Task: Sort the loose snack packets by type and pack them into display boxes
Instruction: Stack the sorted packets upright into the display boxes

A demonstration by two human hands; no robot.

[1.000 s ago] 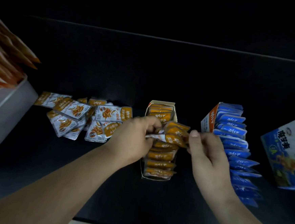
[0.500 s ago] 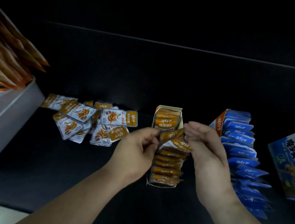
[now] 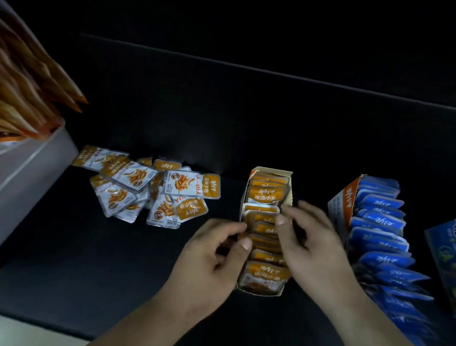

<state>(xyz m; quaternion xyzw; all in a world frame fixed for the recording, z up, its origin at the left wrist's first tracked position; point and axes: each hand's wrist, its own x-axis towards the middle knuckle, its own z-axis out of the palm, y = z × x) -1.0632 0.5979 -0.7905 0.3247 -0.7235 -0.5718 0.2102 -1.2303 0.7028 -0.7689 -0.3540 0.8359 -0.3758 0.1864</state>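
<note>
An open display box (image 3: pixel 289 190) stands in the middle of the dark surface, filled with a row of orange snack packets (image 3: pixel 266 196). My left hand (image 3: pixel 211 261) pinches the left edge of the packets in the middle of the row. My right hand (image 3: pixel 311 242) presses its fingertips on the same packets from the right. A loose pile of orange-and-silver packets (image 3: pixel 149 188) lies to the left of the box. To the right, a box of blue packets (image 3: pixel 380 228) stands full, its row spilling toward me.
A white bin (image 3: pixel 16 183) holding tall orange bags sits at the far left. A blue printed box (image 3: pixel 452 258) is at the right edge. The dark surface ends in a pale front edge at the bottom left.
The orange packet held above the box between both hands has gone down into the row. Both hands have dropped onto the packets in the box.
</note>
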